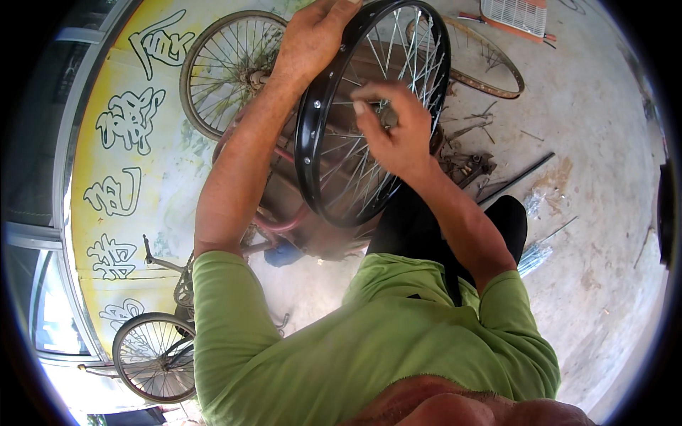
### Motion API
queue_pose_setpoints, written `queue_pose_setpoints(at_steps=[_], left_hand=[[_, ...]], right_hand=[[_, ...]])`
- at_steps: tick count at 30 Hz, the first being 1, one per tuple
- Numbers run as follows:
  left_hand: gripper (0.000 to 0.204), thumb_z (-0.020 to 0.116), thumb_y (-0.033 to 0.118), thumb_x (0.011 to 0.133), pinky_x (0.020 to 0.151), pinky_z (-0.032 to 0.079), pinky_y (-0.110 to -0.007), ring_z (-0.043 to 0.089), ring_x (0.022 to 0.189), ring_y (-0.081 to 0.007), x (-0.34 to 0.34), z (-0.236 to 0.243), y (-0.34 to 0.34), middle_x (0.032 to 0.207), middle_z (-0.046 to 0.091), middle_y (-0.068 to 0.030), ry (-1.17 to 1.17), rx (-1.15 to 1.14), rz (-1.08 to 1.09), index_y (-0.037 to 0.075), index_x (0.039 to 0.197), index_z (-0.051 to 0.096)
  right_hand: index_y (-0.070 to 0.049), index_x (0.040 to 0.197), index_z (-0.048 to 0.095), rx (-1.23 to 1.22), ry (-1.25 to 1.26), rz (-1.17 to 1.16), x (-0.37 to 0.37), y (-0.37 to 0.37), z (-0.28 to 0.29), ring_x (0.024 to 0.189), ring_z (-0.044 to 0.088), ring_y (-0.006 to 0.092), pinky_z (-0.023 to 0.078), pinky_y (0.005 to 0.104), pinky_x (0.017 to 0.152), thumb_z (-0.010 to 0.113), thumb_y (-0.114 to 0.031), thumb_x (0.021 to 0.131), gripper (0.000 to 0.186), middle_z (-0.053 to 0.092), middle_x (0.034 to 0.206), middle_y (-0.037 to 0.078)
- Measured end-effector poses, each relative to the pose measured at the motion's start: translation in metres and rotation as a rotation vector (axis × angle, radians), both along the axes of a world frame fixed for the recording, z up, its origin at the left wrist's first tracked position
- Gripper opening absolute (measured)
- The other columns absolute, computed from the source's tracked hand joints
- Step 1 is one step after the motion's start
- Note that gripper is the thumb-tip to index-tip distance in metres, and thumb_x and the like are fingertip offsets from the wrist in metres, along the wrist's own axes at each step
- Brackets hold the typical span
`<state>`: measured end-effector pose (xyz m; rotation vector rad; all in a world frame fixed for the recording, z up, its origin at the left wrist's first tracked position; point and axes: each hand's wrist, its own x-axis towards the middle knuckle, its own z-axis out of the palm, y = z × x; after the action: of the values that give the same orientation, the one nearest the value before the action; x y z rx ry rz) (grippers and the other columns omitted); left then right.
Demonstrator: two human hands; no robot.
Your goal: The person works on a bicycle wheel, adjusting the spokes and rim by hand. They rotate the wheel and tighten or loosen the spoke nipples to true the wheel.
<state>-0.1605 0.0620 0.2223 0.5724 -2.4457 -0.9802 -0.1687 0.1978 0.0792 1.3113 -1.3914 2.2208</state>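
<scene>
A black bicycle wheel rim stands tilted in front of me, laced with thin silver spokes. Shiny spoke nipples dot its outer face. Up at the top left of the rim, my left hand is closed on its edge; part of the fingers lies beyond the picture. My right hand is over the open side of the wheel, among the spokes. Its thumb and forefinger come close together in a pinch, slightly blurred. Whatever is between those fingertips is too small to make out. The right hand covers part of the hub area.
An old bicycle wheel leans at the left by the painted wall. A rusty rim lies on the concrete floor at right, near scattered tools, a black rod and loose spokes. Another bicycle wheel stands lower left.
</scene>
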Motion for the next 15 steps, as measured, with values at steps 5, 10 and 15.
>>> queue_pose_setpoints(at_steps=[5, 10, 15], left_hand=[[0.056, 0.057, 0.051, 0.104, 0.080, 0.052, -0.030, 0.065, 0.093, -0.0156, -0.002, 0.001, 0.003, 0.105, 0.073, -0.0080, 0.000, -0.028, 0.026, 0.001, 0.128, 0.069], [0.054, 0.059, 0.048, 0.104, 0.085, 0.052, -0.031, 0.065, 0.096, -0.0164, -0.002, 0.003, 0.006, 0.106, 0.074, -0.0102, 0.032, -0.081, 0.015, 0.000, 0.126, 0.070], [0.054, 0.060, 0.047, 0.103, 0.084, 0.052, -0.031, 0.065, 0.091, -0.0160, -0.001, -0.001, 0.001, 0.102, 0.074, -0.0099, 0.071, -0.050, 0.018, -0.001, 0.124, 0.071]], right_hand=[[-0.003, 0.112, 0.066, 0.102, 0.007, 0.076, 0.017, -0.012, 0.000, 0.092, 0.069, 0.0394, 0.056, 0.0425, 0.078, 0.065, -0.007, 0.094, 0.018, 0.069, 0.104, 0.017], [-0.003, 0.109, 0.069, 0.149, -0.029, 0.278, 0.006, -0.027, 0.002, 0.084, 0.068, 0.0395, 0.053, 0.0438, 0.072, 0.065, -0.005, 0.094, 0.016, 0.068, 0.097, 0.018], [-0.001, 0.113, 0.069, 0.216, -0.082, 0.337, 0.004, -0.029, 0.000, 0.093, 0.071, 0.0301, 0.055, 0.0363, 0.082, 0.065, -0.003, 0.093, 0.021, 0.070, 0.101, 0.017]])
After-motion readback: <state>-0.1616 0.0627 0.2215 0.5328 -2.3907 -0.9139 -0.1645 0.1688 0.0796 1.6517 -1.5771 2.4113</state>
